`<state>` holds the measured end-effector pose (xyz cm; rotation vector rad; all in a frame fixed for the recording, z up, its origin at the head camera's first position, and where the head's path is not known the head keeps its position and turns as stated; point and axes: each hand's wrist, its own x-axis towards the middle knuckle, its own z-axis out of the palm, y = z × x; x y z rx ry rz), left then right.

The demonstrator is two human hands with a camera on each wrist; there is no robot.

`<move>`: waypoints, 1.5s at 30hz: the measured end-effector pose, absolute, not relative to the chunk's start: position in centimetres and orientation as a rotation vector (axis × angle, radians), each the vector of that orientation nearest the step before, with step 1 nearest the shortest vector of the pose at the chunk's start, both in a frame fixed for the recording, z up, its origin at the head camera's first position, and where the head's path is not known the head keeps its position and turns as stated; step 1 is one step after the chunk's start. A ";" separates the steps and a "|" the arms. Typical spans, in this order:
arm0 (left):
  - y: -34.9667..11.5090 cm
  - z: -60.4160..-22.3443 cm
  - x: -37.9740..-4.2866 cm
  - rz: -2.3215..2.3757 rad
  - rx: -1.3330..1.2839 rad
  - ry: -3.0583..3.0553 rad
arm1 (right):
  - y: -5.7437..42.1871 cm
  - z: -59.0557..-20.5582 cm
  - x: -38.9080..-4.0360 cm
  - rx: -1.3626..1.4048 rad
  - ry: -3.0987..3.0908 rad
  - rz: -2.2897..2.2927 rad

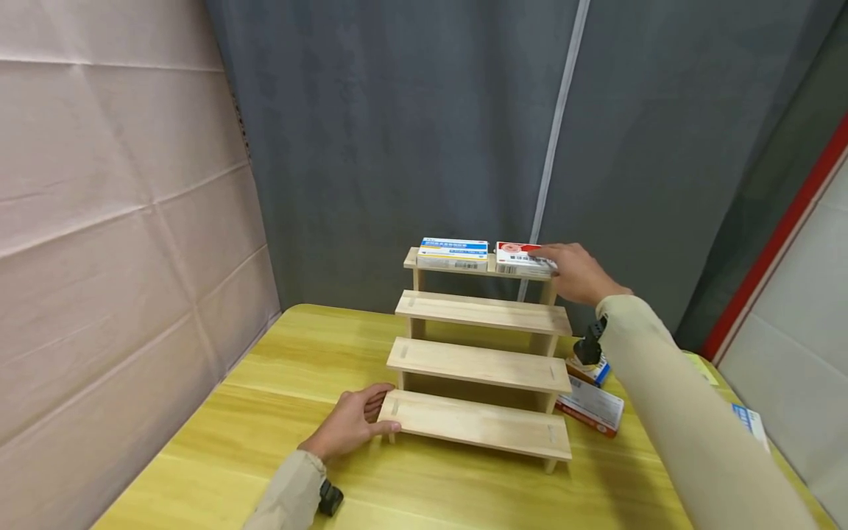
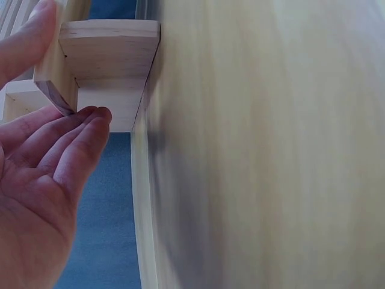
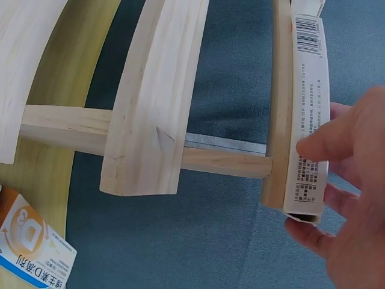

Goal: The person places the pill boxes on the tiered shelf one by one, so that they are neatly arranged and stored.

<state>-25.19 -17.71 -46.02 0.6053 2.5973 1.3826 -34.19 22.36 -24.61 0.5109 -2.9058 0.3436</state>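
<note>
A four-step wooden display rack (image 1: 477,419) stands on the table. My left hand (image 1: 351,423) grips the left end of its lowest step, with the thumb on top and the fingers at the underside in the left wrist view. On the top step, at the right end, lies a red and white medicine box (image 1: 517,258). My right hand (image 1: 579,272) holds that box by its right end; in the right wrist view the thumb (image 3: 322,141) lies on the printed side and the fingers are behind and at the end. Left of it lies a blue and white medicine box (image 1: 453,254).
Beside the rack's right side, a white and red box (image 1: 592,405) and an orange, white and blue box (image 3: 36,241) lie on the yellow wooden table (image 1: 265,427). Another blue and white box (image 1: 751,423) is near the right edge. A grey curtain (image 1: 397,147) hangs behind.
</note>
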 end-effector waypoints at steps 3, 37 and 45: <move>-17.7 -46.0 -25.2 1.380 0.604 2.594 | 22.5 -24.7 -34.1 0.509 -2.921 0.314; -18.0 -45.7 -24.9 1.415 0.552 2.617 | 28.3 -35.0 -26.4 0.355 -2.837 0.522; -17.8 -45.4 -24.8 1.377 0.586 2.612 | 29.8 -39.8 -26.0 0.444 -2.896 0.412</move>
